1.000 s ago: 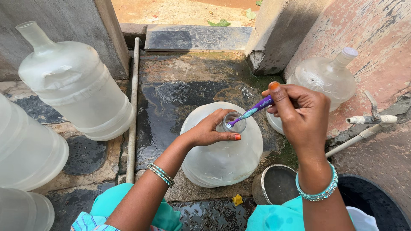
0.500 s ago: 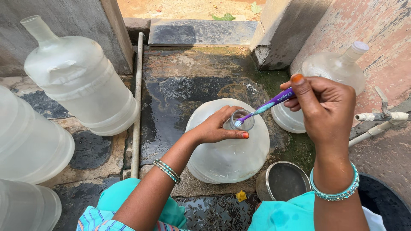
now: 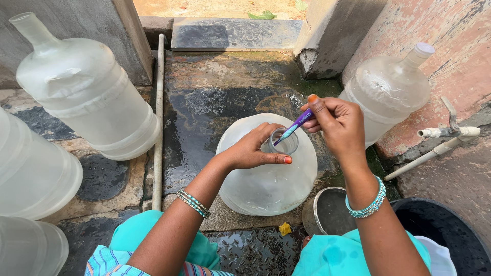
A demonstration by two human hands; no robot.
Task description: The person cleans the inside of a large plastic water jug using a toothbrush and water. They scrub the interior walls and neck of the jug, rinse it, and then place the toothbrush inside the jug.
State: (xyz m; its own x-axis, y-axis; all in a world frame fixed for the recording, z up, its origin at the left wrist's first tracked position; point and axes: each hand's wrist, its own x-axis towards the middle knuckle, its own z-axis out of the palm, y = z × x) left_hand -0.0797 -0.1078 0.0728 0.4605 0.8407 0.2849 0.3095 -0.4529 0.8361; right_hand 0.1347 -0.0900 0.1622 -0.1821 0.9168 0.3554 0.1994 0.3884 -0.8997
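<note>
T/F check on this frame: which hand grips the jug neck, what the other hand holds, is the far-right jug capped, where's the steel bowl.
1. The left hand grips the neck of the middle jug. True.
2. The right hand holds a spoon. False: it holds a purple toothbrush angled into the jug's mouth.
3. The jug by the brick wall has a white cap on. True.
4. The steel bowl sits on top of the middle jug. False: it stands on the ground beside it.

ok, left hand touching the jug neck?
Touching. Head view: the left hand wraps its fingers around the neck of the jug, with no gap visible, while the right hand holds a toothbrush into the opening.
</note>
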